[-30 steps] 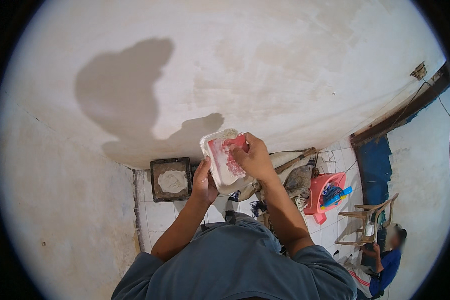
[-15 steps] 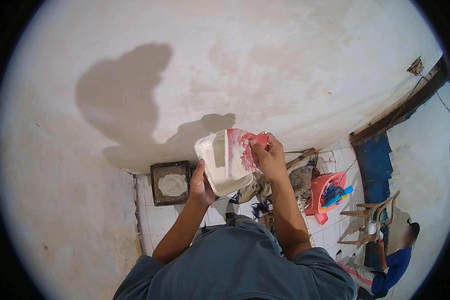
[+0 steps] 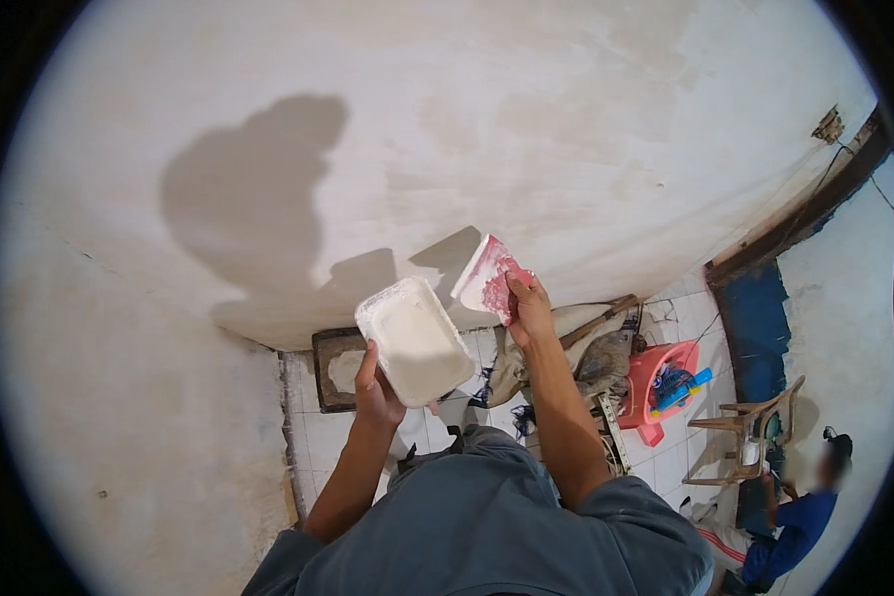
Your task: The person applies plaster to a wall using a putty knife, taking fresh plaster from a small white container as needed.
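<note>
Your half-curled left hand is supporting the white tub between your hands; your closed right hand is pinching the red scraper by its handle. The tub is probably feeling light, the smeared scraper stiff but slippery, gripping surest there.

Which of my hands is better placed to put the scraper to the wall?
Your right hand, I'd say: it grips the scraper, held apart from the tray, while your left hand is busy holding that tray.
</note>
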The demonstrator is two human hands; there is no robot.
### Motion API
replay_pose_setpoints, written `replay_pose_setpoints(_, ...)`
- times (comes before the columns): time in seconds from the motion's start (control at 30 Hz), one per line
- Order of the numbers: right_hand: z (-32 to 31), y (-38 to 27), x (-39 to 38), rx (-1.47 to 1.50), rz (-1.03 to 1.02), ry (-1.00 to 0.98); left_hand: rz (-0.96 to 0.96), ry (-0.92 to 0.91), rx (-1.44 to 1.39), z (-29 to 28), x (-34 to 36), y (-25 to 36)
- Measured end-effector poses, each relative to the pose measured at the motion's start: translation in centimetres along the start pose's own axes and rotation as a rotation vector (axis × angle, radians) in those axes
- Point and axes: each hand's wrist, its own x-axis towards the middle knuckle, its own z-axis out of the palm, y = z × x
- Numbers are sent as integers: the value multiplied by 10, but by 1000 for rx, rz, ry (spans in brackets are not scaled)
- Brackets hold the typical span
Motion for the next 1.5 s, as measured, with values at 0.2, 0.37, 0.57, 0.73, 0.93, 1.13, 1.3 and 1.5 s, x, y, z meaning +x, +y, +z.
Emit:
replay_pose_setpoints(0.2,-6,41,30,-12,196,164,76,61,-31,-9,-19,14)
replay_pose_setpoints(0.37,9,61,36,50,238,142,135,115,1,-8,-33,27)
replay_pose_setpoints(0.57,31,78,50,142,217,124,126,111,-20,-7,-50,52)
replay_pose_setpoints(0.73,11,105,63,140,269,213,189,93,-37,-18,-53,69)
replay_pose_setpoints(0.93,6,133,78,178,196,230,176,103,-27,-53,-53,88)
replay_pose_setpoints(1.13,74,96,63,95,100,177,204,78,-73,-85,-52,90)
replay_pose_setpoints(1.3,121,34,70,-20,-60,69,175,42,-63,-82,-53,98)
replay_pose_setpoints(1.5,142,20,20,6,-96,97,152,61,-70,-92,-55,103)
